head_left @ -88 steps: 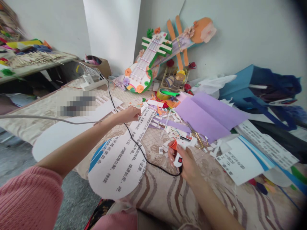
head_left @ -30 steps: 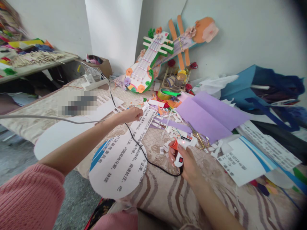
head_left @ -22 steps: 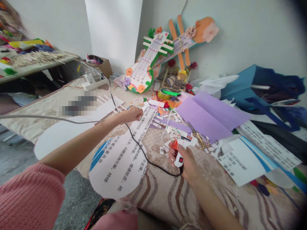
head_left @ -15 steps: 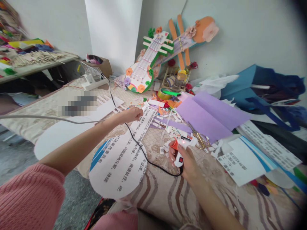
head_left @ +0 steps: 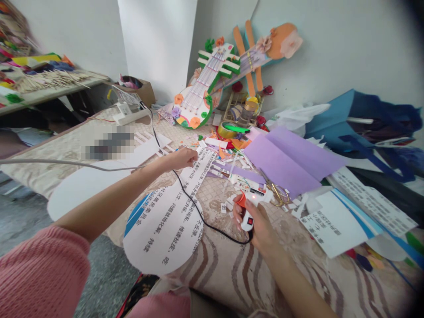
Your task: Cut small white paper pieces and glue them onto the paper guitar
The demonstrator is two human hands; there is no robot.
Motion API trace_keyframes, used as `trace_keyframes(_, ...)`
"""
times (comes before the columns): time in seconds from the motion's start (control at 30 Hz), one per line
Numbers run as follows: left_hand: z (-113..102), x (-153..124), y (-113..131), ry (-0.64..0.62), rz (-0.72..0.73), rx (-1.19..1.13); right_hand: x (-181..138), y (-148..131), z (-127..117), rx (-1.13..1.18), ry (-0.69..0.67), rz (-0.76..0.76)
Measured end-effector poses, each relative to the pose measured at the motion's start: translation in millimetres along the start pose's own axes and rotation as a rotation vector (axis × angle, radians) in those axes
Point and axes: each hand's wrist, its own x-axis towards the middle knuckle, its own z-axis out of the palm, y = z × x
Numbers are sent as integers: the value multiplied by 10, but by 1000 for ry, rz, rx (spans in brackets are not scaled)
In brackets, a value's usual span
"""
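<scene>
My right hand (head_left: pixel 258 221) is wrapped around a white hot glue gun (head_left: pixel 247 220) with an orange trigger and a lit red light. A black cord (head_left: pixel 215 227) runs from its handle to the left across the work. My left hand (head_left: pixel 184 158) is closed, knuckles up, at the narrow neck of a guitar-shaped cutout (head_left: pixel 165 234) covered in printed characters. What its fingers pinch, if anything, is hidden. The cutout's rounded end hangs over the table's front edge. A blank white cutout (head_left: pixel 84 187) lies partly under my left forearm.
Purple paper (head_left: pixel 285 154), gold-handled scissors (head_left: pixel 280 194) and paper scraps lie beyond the glue gun. Tape rolls (head_left: pixel 227 129) stand behind. Decorated paper instruments (head_left: pixel 205 88) lean on the wall. A power strip (head_left: pixel 132 115) sits at the back left; a blue bag (head_left: pixel 331 115) is at right.
</scene>
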Motion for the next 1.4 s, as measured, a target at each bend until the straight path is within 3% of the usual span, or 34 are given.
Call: trace_keyframes(1.4,10,-8,1,31,25,-10,4,-5,12,-3,12,0)
